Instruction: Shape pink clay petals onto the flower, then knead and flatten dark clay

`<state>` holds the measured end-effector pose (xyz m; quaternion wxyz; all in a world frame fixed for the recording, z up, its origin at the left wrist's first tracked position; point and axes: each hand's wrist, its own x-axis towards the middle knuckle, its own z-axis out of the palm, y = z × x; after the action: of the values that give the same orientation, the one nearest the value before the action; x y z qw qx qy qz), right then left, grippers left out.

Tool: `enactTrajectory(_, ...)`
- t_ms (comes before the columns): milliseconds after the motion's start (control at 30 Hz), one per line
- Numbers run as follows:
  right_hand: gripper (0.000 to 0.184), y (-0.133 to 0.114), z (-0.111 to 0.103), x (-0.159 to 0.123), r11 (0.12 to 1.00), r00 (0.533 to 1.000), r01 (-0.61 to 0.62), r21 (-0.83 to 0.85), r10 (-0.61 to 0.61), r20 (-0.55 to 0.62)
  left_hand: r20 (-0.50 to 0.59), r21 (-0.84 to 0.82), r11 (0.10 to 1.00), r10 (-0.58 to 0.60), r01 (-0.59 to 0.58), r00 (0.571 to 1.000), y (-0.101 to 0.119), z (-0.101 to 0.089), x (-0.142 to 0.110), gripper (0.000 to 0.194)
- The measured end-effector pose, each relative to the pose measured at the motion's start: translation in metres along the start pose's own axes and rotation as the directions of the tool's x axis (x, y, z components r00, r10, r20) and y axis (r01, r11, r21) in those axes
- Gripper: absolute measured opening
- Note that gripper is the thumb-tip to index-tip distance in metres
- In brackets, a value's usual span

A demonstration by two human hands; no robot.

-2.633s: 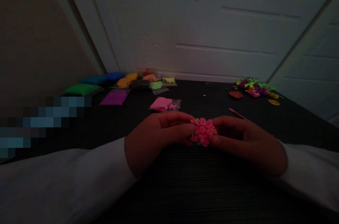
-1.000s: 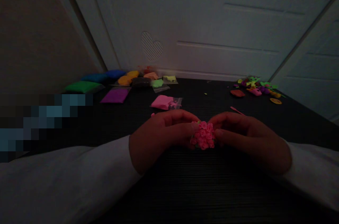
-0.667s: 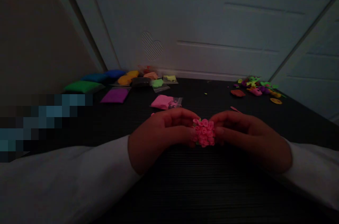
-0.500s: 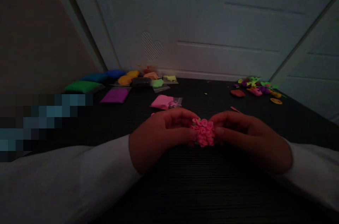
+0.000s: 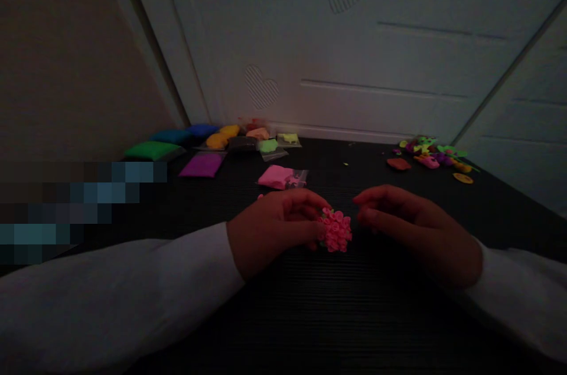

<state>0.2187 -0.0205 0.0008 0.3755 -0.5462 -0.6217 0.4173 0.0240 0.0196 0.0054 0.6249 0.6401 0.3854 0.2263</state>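
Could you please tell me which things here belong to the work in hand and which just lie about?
In the work:
pink rose cluster, in the left hand
right hand, nearby
perhaps pink packet

Apparently just lying about:
purple packet
green packet
round yellow piece

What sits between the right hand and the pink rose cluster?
Only a narrow strip of bare dark tabletop shows between the right hand and the rose cluster in the head view.

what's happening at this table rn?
A person's left hand holds a small cluster of pink roses with bits of green. The right hand is just beside it, apart from the cluster. Beyond the hands, on the dark table, lie an open-looking pink clay packet and other colored packets.
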Motion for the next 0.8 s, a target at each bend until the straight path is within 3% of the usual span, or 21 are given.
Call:
enactTrajectory(100, 0.029, 0.0, 0.0, -0.002, 0.998, 0.999, 0.042, -0.051, -0.041, 0.026, 0.022, -0.03, 1.0, 0.006, -0.005, 1.0, 0.0, 0.0, 0.003, 0.027)
enactTrajectory(300, 0.056, -0.002, 0.011, -0.006, 0.984, 0.985, 0.164, -0.062, -0.16, 0.067, 0.055, -0.123, 0.992, 0.038, -0.031, 0.998, -0.004, 0.001, 0.006, 0.03)
enactTrajectory(567, 0.047, -0.001, 0.011, -0.004, 0.986, 0.99, 0.094, -0.141, -0.078, 0.116, 0.058, -0.189, 0.981, 0.062, -0.05, 0.996, -0.006, 0.005, 0.006, 0.03)
enactTrajectory(800, 0.043, 0.006, 0.01, 0.0, 0.998, 0.989, 0.062, -0.011, -0.06, 0.134, 0.005, -0.126, 0.988, 0.089, -0.087, 0.996, -0.007, 0.003, 0.008, 0.03)
